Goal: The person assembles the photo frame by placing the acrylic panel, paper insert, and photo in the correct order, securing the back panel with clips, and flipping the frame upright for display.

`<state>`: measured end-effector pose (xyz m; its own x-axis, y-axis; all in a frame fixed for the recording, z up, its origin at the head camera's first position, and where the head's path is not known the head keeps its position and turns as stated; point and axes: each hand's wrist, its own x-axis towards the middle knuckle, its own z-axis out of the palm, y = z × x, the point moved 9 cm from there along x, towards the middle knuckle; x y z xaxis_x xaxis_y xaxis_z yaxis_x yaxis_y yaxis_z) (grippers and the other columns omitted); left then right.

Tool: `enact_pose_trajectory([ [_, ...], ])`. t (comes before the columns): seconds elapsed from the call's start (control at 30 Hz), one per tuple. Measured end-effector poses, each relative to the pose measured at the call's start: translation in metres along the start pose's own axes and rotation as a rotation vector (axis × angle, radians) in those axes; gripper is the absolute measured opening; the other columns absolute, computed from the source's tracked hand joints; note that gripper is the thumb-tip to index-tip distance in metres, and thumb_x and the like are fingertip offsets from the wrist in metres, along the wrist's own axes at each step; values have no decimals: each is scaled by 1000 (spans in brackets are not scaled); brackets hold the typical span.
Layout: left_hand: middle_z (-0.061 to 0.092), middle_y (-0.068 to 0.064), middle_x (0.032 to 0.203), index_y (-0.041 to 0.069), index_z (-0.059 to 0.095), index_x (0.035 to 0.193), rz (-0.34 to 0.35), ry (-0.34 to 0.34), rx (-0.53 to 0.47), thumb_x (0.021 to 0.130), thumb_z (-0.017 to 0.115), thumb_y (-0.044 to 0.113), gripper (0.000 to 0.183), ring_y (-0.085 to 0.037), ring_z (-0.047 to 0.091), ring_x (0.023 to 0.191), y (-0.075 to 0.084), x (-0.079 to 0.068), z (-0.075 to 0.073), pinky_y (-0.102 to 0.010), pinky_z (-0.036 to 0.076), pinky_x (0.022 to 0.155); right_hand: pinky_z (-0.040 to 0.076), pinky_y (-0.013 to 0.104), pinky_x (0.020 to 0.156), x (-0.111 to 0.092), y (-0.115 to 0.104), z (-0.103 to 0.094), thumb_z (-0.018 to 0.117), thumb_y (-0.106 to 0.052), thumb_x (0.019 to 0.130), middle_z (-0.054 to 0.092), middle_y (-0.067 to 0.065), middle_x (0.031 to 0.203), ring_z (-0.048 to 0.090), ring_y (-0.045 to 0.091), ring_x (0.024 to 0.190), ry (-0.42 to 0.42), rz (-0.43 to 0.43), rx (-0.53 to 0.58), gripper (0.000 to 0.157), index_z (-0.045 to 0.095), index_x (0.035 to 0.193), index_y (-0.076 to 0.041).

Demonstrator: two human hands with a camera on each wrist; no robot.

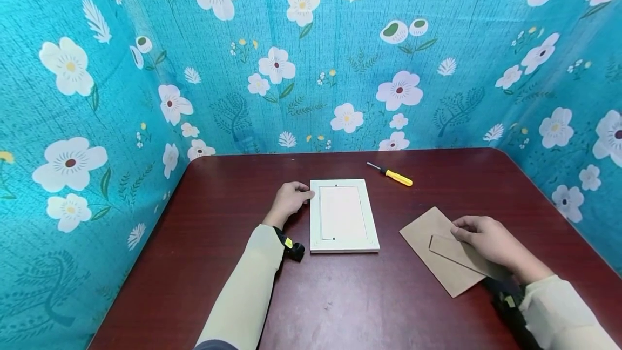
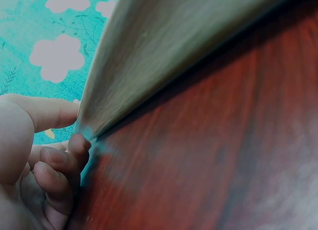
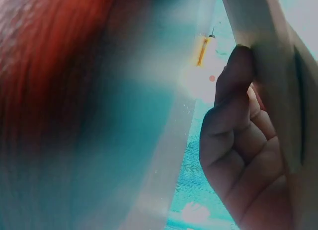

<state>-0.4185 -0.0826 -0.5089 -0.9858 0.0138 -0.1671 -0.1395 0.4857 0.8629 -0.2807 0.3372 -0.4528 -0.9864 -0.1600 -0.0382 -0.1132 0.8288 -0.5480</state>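
A white picture frame (image 1: 315, 226) lies on the table with a pale panel (image 1: 342, 212) inside its border. My left hand (image 1: 290, 199) holds the frame's left edge near the far corner. In the left wrist view, the index finger and thumb meet at a corner of the frame's side (image 2: 149, 46), other fingers curled. To the right, my right hand (image 1: 488, 235) pinches the edge of a brown backing board (image 1: 421, 234), which is tilted and bears a stand leg (image 1: 454, 253). The right wrist view shows the curled fingers against the board (image 3: 268, 51); part of that view is blurred.
A screwdriver (image 1: 398, 178) with a yellow handle lies beyond the frame, towards the back of the dark red table (image 1: 233, 204). Blue floral cloth (image 1: 311, 58) hangs behind the table and on both sides. Each wrist wears a black strapped device.
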Motion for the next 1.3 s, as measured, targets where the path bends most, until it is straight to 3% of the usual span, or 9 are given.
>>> enact_pose_trajectory([
  [0.43, 66, -6, 76, 10, 69, 104, 10, -4, -5, 89, 71, 30, 25, -20, 57, 61, 3, -1, 0, -32, 44, 50, 47, 30, 62, 0, 5, 4, 56, -34, 100, 66, 3, 91, 57, 17, 75, -38, 35, 114, 34, 67, 112, -5],
  [0.77, 66, -6, 76, 10, 69, 104, 7, -1, -8, 89, 71, 30, 25, -19, 56, 62, 2, -1, 0, -32, 43, 50, 46, 28, 62, 0, 5, 0, 54, -35, 101, 64, 7, 94, 57, 15, 75, 15, 44, 166, 37, 64, 115, -2],
  [1.0, 66, -6, 76, 11, 69, 105, -1, 6, 6, 89, 71, 30, 25, -19, 55, 60, 2, 0, 0, -31, 43, 49, 49, 29, 62, 1, 9, -1, 54, -33, 101, 66, 9, 87, 62, 17, 69, 19, 77, 263, 40, 62, 117, 2],
  [1.3, 66, -5, 75, 10, 70, 104, 4, 13, 8, 89, 71, 30, 25, -19, 58, 64, 3, -1, -1, -32, 44, 52, 53, 32, 60, 1, 12, -3, 52, -34, 102, 66, 12, 92, 64, 19, 68, 28, 120, 361, 49, 55, 127, 8],
])
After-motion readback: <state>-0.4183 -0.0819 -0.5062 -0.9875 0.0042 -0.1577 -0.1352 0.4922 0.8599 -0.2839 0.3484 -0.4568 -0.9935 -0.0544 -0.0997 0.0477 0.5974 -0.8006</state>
